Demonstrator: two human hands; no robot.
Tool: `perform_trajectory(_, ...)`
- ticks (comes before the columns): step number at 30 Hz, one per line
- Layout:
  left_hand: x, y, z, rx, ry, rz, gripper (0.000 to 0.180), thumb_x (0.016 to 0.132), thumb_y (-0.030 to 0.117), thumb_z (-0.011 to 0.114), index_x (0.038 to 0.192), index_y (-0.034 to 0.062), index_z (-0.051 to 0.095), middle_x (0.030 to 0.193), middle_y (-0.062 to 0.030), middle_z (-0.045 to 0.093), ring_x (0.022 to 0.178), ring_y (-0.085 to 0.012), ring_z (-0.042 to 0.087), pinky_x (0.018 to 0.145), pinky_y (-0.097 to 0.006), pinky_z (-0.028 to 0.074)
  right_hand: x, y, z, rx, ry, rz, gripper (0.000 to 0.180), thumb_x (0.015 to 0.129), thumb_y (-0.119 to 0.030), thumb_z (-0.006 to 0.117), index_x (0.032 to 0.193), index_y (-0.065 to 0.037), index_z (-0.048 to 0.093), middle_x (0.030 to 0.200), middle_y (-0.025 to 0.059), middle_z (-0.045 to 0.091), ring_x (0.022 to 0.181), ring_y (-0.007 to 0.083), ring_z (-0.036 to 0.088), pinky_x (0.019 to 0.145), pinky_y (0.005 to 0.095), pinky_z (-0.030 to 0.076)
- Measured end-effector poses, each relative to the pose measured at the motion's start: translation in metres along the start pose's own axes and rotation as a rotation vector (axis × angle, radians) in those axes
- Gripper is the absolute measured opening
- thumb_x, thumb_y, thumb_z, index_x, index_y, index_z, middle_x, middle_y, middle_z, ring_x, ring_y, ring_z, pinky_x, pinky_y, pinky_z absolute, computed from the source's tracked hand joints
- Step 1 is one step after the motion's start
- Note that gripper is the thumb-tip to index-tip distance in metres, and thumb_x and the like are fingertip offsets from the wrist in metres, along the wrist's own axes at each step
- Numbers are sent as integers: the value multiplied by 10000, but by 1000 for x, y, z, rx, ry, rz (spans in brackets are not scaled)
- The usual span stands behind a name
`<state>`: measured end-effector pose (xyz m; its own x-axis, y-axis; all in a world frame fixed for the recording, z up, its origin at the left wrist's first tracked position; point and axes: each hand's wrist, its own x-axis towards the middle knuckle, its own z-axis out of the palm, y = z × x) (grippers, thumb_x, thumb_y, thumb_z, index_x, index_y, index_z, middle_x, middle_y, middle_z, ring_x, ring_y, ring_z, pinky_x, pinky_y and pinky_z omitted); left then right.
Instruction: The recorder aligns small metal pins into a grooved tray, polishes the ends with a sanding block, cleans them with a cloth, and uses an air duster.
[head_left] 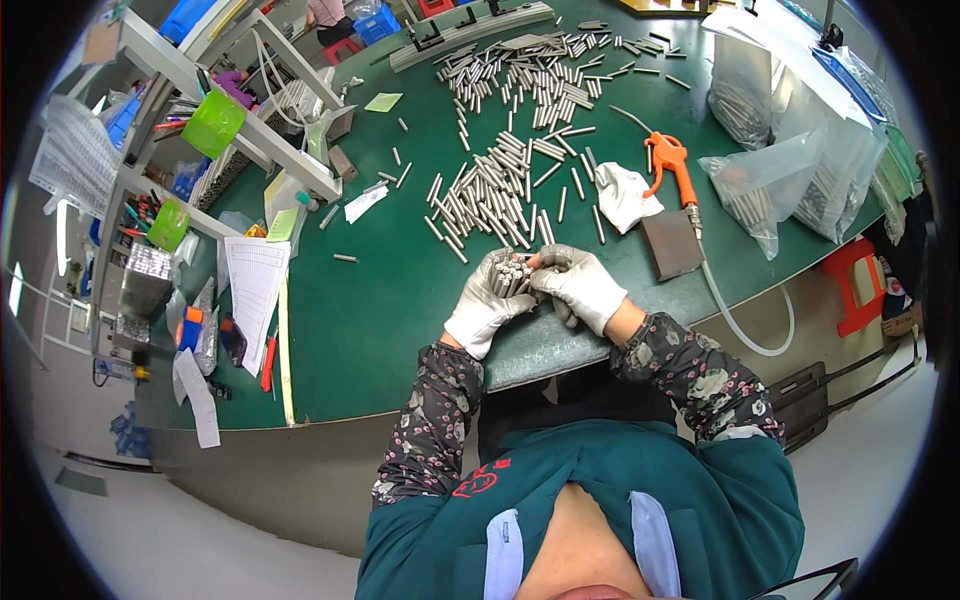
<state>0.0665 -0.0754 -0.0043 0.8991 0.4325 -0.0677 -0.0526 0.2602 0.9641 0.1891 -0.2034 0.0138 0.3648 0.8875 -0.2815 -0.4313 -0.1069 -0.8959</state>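
White knit gloves on left hand (484, 305) and right hand (580, 288), dark floral sleeves, teal apron

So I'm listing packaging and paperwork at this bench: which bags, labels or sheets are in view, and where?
Clear plastic bags: far right of the table, holding metal rods.
White printed sheet: left table edge, rectangular.
Green notes: far centre-left, small, square.
White label strip: centre-left, narrow.
Bundle of metal rods: in both hands, no packaging.

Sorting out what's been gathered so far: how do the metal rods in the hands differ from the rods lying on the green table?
The bundle of rods is packed tight, ends facing up, gripped by the left hand and right hand. The loose rods lie flat on the green table, scattered and pointing different ways, untouched. Both look like matching short grey metal rods.
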Motion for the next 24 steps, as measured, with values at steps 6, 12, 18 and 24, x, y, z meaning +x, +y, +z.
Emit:
perform_trajectory(6,1,5,8,5,-37,-31,637,666,-209,634,1216,42,434,1171,-50,539,1118,-152,521,956,-295,437,7,-2,1,-494,134,-550,112,835,-67,590,911,4,634,781,55,640,742,152,627,692,259,499)
perform_trajectory(12,5,-8,-1,12,-85,59,668,655,-203,639,1242,44,438,1193,-30,525,1144,-149,504,974,-295,421,8,-22,13,-930,132,-650,125,777,-134,602,870,-74,660,780,126,646,725,272,640,661,353,503)
perform_trajectory(18,5,-7,2,47,-61,42,658,666,-181,647,1245,58,442,1183,-19,529,1133,-139,509,973,-286,420,13,-34,14,-1196,72,-681,153,760,-194,603,867,-101,660,788,131,650,745,327,630,672,410,503)
perform_trajectory(24,7,-9,1,42,-59,63,651,665,-166,658,1238,59,444,1180,-14,529,1133,-131,509,977,-287,419,13,-40,19,-1427,41,-664,162,765,-198,602,869,-82,647,771,139,642,736,331,627,660,410,503)
